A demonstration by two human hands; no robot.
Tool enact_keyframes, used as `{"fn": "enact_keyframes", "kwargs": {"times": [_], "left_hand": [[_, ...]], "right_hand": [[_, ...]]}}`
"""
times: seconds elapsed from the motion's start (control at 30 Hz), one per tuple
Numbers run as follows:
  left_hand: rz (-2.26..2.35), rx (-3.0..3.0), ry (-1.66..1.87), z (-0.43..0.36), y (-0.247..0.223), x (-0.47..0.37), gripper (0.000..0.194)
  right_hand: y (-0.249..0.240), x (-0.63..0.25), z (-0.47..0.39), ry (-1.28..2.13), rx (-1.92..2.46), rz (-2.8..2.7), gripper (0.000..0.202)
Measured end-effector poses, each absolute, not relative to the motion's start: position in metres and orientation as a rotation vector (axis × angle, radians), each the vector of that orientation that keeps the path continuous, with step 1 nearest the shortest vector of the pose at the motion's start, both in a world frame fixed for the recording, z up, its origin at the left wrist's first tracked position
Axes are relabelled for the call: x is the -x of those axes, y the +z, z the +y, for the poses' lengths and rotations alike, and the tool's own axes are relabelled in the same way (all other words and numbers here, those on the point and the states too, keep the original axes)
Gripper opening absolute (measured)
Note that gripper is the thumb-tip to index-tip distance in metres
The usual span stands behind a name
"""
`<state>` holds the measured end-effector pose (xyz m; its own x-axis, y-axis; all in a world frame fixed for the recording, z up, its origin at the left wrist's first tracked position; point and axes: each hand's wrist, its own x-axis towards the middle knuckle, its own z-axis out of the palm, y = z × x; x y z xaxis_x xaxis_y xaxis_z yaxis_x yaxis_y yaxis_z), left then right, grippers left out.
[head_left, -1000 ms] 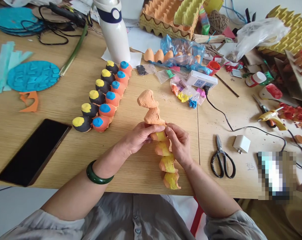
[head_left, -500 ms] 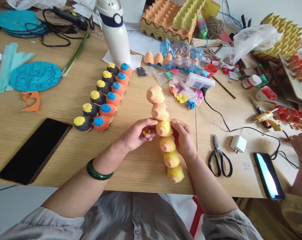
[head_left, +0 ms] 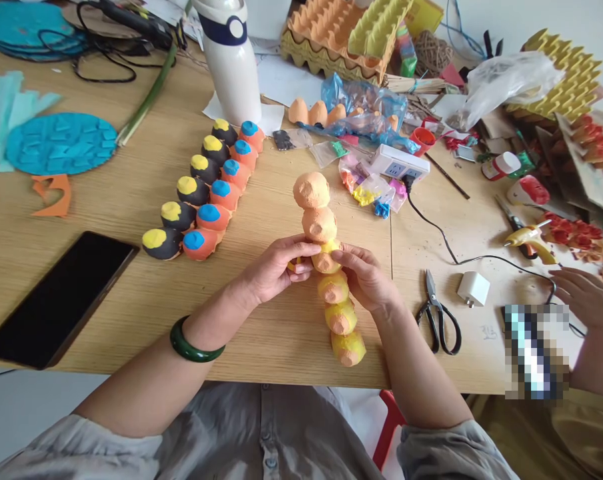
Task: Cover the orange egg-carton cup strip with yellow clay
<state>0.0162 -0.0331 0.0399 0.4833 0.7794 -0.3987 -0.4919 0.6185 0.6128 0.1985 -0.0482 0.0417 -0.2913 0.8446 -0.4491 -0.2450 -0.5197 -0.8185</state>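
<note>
A row of joined orange egg-carton cups (head_left: 319, 225) stands upright from me, its nearer cups partly covered in yellow. My left hand (head_left: 286, 265) grips the third cup's left edge with thumb and fingertips, a bit of yellow material tucked in its curled fingers. From the right, my right hand (head_left: 364, 272) is closed on the same cup, its thumb lying on the yellow part. Left of the hands lie two joined rows of cups, one black with yellow tops (head_left: 192, 191), the other orange with blue tops (head_left: 224, 194).
A black phone (head_left: 61, 300) lies front left, scissors (head_left: 438, 313) and a white charger (head_left: 474, 289) to the right. Behind are a white bottle (head_left: 234, 73), a power strip (head_left: 399, 163) and egg trays (head_left: 326, 37). Another person's hand (head_left: 588, 293) rests at the right edge.
My right thumb has moved left onto the cup's yellow part, and my left fingertips reach slightly further over it. The other person's hand has moved left, nearer the phone on the right.
</note>
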Motion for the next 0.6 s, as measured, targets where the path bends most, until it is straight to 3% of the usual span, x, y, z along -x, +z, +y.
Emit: {"fn": "enact_keyframes", "kwargs": {"times": [0.4, 0.6], "left_hand": [[0.655, -0.46, 0.793, -0.033, 0.04, -0.013, 0.027], [0.64, -0.441, 0.825, -0.034, 0.039, -0.015, 0.026]], "right_hand": [[0.042, -0.211, -0.043, 2.0, 1.049, -0.934, 0.037], [0.038, -0.204, -0.042, 1.931, 1.177, -0.838, 0.044]]}}
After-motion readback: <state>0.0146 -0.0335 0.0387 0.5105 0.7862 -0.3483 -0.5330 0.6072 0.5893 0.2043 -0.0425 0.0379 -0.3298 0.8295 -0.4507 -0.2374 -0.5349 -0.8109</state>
